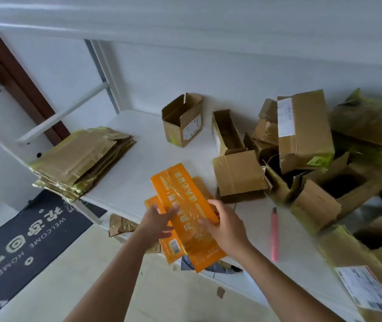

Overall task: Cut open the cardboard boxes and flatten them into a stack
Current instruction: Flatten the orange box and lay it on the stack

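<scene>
A flattened orange box (180,201) with white lettering lies partly over the near edge of the white table (139,163). My left hand (160,220) holds its left side, thumb on top. My right hand (222,225) grips its right edge. A pink utility knife (274,233) lies on the table just right of my right hand. At the table's left end sits a stack of flattened brown boxes (83,159) with yellow tape. An open small box (183,119) stands at the back, and several open brown boxes (301,149) are heaped on the right.
A dark welcome mat (27,242) lies on the pale floor at lower left. Cardboard scraps (120,225) lie under the table edge. A labelled box (366,284) sits at the near right corner. White wall behind; a brown door frame (16,77) at left.
</scene>
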`<state>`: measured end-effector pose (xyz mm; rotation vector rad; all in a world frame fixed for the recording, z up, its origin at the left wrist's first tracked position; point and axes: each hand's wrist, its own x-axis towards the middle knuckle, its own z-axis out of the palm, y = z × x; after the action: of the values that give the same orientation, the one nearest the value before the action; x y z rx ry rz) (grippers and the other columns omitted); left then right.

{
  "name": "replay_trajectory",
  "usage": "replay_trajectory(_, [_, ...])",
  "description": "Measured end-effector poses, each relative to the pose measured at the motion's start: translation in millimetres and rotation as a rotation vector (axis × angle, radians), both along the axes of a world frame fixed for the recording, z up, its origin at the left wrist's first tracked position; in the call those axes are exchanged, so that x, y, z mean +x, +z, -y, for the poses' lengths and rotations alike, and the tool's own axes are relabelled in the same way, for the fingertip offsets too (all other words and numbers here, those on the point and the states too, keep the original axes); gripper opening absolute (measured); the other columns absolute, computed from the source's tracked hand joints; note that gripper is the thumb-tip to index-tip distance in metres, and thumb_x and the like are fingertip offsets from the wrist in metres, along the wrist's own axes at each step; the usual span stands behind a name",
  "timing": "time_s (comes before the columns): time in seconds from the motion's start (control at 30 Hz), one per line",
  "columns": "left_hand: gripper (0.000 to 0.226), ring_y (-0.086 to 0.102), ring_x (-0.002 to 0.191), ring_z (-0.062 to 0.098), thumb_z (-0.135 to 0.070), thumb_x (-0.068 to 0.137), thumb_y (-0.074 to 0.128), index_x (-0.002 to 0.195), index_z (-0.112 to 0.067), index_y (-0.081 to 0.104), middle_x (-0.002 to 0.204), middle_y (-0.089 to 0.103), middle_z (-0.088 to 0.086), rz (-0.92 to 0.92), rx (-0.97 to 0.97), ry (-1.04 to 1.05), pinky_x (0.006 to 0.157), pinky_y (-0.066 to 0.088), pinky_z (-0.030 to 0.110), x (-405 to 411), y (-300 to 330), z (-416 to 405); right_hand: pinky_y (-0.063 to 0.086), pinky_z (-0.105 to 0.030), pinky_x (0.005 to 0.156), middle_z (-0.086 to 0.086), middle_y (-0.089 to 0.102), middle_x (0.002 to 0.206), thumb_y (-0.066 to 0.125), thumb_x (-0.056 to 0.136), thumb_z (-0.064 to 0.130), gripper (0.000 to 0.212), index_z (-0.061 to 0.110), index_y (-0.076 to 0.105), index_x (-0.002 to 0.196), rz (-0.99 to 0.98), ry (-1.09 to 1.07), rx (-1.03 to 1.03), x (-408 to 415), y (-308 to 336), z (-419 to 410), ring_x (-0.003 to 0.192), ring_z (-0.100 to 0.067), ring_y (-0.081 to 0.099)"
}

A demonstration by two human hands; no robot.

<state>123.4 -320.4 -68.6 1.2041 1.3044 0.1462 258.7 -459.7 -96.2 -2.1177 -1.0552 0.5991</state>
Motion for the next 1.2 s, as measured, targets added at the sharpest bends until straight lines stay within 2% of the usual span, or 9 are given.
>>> replay_trajectory(0.1, [0.054, 0.072, 0.084, 0.031, -0.039, 0.091, 0.068, 0.133, -0.01, 0.05, 0.109, 0.069, 0.012, -0.039, 0.073, 0.105, 0.065, 0.062, 0.042, 11.0, -12.2, 6.3, 0.042, -0.03, 0.097, 0.0, 0.049, 0.138, 0.065, 0.092, 0.044, 0.068, 0.027, 0.033, 0.149, -0.047, 0.058, -0.065, 8.5, 10.5, -16.8, 0.125, -0.017, 0.049])
replay_trajectory(0.17, [0.052, 0.072, 0.08, 0.027, -0.038, 0.092, 0.067, 0.133, -0.009, 0.053, 0.104, 0.07, 0.01, -0.051, 0.158, 0.11, 0.055, 0.061, 0.036, 13.8, -13.4, 9.7, 0.043, -0.034, 0.102, -0.001, 0.046, 0.141, 0.064, 0.092, 0.044, 0.071, 0.025, 0.031, 0.151, -0.036, 0.073, -0.082, 9.9, 17.1, -31.1, 0.128, -0.017, 0.048])
replay_trajectory(0.33, [0.052, 0.072, 0.076, 0.026, -0.035, 0.089, 0.073, 0.13, -0.011, 0.053, 0.105, 0.069, 0.011, -0.022, 0.133, 0.182, 0.048, 0.058, 0.033, 10.4, -14.9, 6.1, 0.043, -0.037, 0.103, -0.004, 0.049, 0.14, 0.071, 0.085, 0.049, 0.083, 0.02, 0.031, 0.152, 0.063, 0.104, -0.149, 0.6, 22.8, -61.4, 0.129, -0.022, 0.049])
replay_trajectory(0.47, [0.021, 0.073, 0.072, 0.028, -0.031, 0.088, 0.074, 0.095, -0.02, 0.058, 0.094, 0.072, 0.01, 0.018, 0.126, 0.214, 0.058, 0.062, 0.042, 8.6, -14.7, 3.9, 0.046, -0.039, 0.104, -0.003, 0.054, 0.138, 0.074, 0.082, 0.048, 0.089, 0.017, 0.031, 0.153, 0.057, 0.114, -0.194, 5.6, 24.8, -69.7, 0.128, -0.022, 0.052])
replay_trajectory(0.57, [0.017, 0.073, 0.067, 0.025, -0.029, 0.089, 0.073, 0.082, -0.027, 0.058, 0.086, 0.072, 0.007, 0.054, 0.127, 0.206, 0.055, 0.061, 0.038, 9.7, -16.7, 2.1, 0.048, -0.038, 0.103, -0.002, 0.057, 0.138, 0.074, 0.084, 0.043, 0.087, 0.016, 0.029, 0.154, 0.027, 0.133, -0.208, 10.3, 28.5, -71.3, 0.126, -0.02, 0.055])
replay_trajectory(0.67, [0.016, 0.072, 0.067, 0.021, -0.027, 0.089, 0.073, 0.086, -0.025, 0.058, 0.087, 0.071, 0.005, 0.079, 0.113, 0.212, 0.048, 0.057, 0.031, 10.3, -14.8, 1.1, 0.049, -0.035, 0.1, -0.002, 0.058, 0.136, 0.076, 0.084, 0.037, 0.085, 0.015, 0.031, 0.153, -0.012, 0.139, -0.205, 14.1, 32.0, -72.3, 0.123, -0.018, 0.057])
replay_trajectory(0.83, [0.017, 0.073, 0.074, 0.025, -0.026, 0.091, 0.071, 0.095, -0.021, 0.056, 0.097, 0.071, 0.008, 0.071, 0.104, 0.207, 0.052, 0.059, 0.032, 11.3, -13.0, 1.7, 0.048, -0.035, 0.098, -0.001, 0.056, 0.139, 0.079, 0.082, 0.031, 0.084, 0.015, 0.035, 0.152, -0.102, 0.121, -0.18, 18.2, 33.8, -71.3, 0.124, -0.018, 0.056])
replay_trajectory(1.07, [0.041, 0.074, 0.082, 0.026, -0.027, 0.092, 0.068, 0.128, -0.011, 0.057, 0.106, 0.07, 0.008, 0.051, 0.099, 0.2, 0.055, 0.061, 0.033, 11.4, -11.7, 2.0, 0.05, -0.044, 0.101, -0.001, 0.062, 0.131, 0.076, 0.085, 0.016, 0.058, 0.014, 0.053, 0.138, -0.536, 0.054, -0.087, 37.0, 41.7, -59.9, 0.123, -0.02, 0.057])
replay_trajectory(1.2, [0.047, 0.074, 0.082, 0.027, -0.028, 0.093, 0.067, 0.134, -0.009, 0.053, 0.108, 0.069, 0.01, 0.041, 0.105, 0.191, 0.054, 0.06, 0.031, 12.7, -7.1, 4.3, 0.052, -0.033, 0.092, 0.008, 0.061, 0.122, 0.074, 0.087, 0.018, 0.056, 0.018, 0.052, 0.139, -0.525, 0.062, -0.04, 28.4, 42.2, -54.4, 0.114, -0.013, 0.057])
